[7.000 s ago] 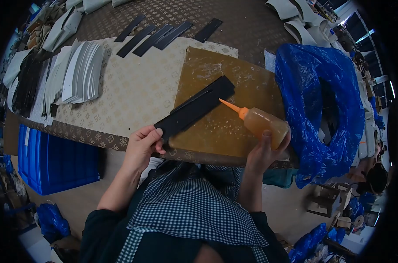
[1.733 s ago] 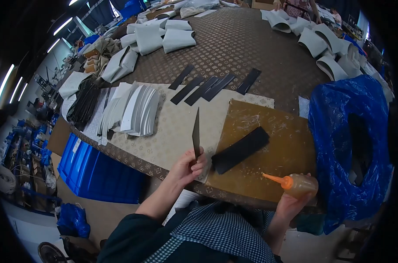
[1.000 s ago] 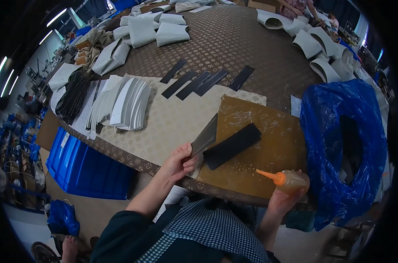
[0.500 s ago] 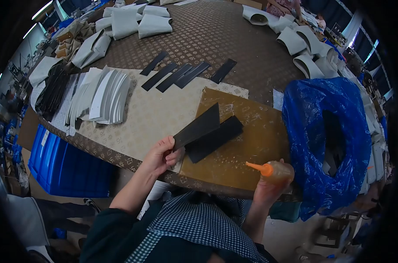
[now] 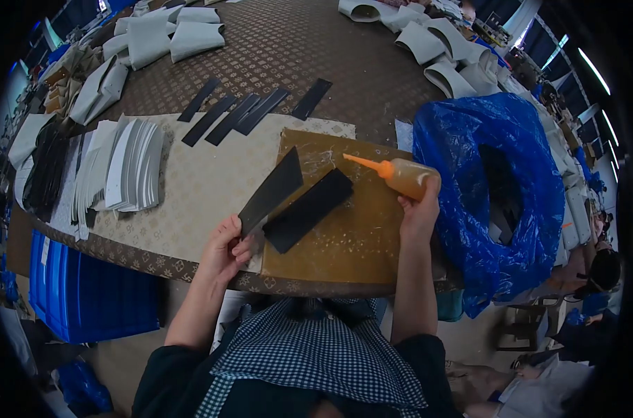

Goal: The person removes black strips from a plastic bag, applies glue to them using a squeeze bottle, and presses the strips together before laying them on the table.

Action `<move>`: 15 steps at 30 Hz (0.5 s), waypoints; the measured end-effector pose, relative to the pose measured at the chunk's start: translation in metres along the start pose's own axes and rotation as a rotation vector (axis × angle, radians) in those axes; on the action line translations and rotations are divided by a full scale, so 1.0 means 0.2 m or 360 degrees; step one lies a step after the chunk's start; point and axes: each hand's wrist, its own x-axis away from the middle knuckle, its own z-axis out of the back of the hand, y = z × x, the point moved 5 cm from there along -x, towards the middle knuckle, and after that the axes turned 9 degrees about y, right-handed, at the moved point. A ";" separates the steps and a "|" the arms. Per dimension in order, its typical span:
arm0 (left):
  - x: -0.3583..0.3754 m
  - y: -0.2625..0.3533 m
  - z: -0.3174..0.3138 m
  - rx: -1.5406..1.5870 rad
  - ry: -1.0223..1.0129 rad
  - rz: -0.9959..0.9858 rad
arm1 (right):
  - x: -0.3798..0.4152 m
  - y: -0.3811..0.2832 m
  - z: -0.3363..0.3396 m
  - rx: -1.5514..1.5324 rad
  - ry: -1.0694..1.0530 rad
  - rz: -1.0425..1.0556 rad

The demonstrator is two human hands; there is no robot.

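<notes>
My left hand [image 5: 224, 252] pinches the lower end of a flat black strip [image 5: 276, 189], which tilts up and away from me. Just right of it, a second black piece [image 5: 309, 210], perhaps a stack of strips, lies on the brown board [image 5: 372, 254]. White specks and smears mark the board's surface. In my right hand [image 5: 421, 209] is a squeeze bottle [image 5: 408, 178] of amber liquid with an orange nozzle. The bottle is held above the board's right side, nozzle pointing left, apart from both black pieces.
Several black strips [image 5: 243, 117] lie beyond the patterned sheet [image 5: 198, 202]. A fanned stack of white pieces [image 5: 132, 167] stands left, beside a dark bundle [image 5: 46, 167]. A blue plastic bag [image 5: 445, 150] is at right, with a blue crate [image 5: 93, 292] below the table's left edge.
My right hand has lifted the bottle up from the board's near edge, and its nozzle has swung up. The left hand still holds the strip. The whole view has shifted.
</notes>
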 end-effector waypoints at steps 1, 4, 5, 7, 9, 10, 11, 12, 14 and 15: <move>0.00 0.00 0.00 0.0006 -0.0019 -0.0007 | -0.02 0.00 -0.04 0.0150 0.0052 0.0084; 0.00 0.00 0.00 0.0014 -0.0008 -0.0006 | -0.11 0.04 -0.17 0.0307 0.0155 0.0518; 0.00 0.00 0.00 0.0016 0.0009 -0.0007 | -0.15 0.07 -0.17 0.0661 0.0194 0.0658; 0.00 0.00 0.01 0.0033 0.0019 0.0025 | -0.08 0.02 -0.25 0.1373 0.0264 0.0922; 0.00 0.00 0.02 0.0051 0.0000 0.0032 | -0.04 0.04 -0.29 0.1568 0.0358 0.0859; 0.00 0.00 0.03 0.0062 -0.0026 0.0025 | -0.04 0.06 -0.30 0.1622 0.0375 0.0900; 0.00 -0.01 0.03 0.0072 -0.0051 0.0020 | -0.04 0.07 -0.31 0.1677 0.0394 0.0940; 0.00 -0.01 0.03 0.0069 -0.0031 0.0029 | -0.04 0.08 -0.31 0.1695 0.0368 0.0919; 0.00 0.00 0.01 0.0062 0.0000 0.0048 | -0.07 0.07 -0.29 0.1726 0.0327 0.0884; 0.00 0.00 0.01 0.0060 0.0017 0.0041 | -0.07 0.06 -0.28 0.1668 0.0438 0.1085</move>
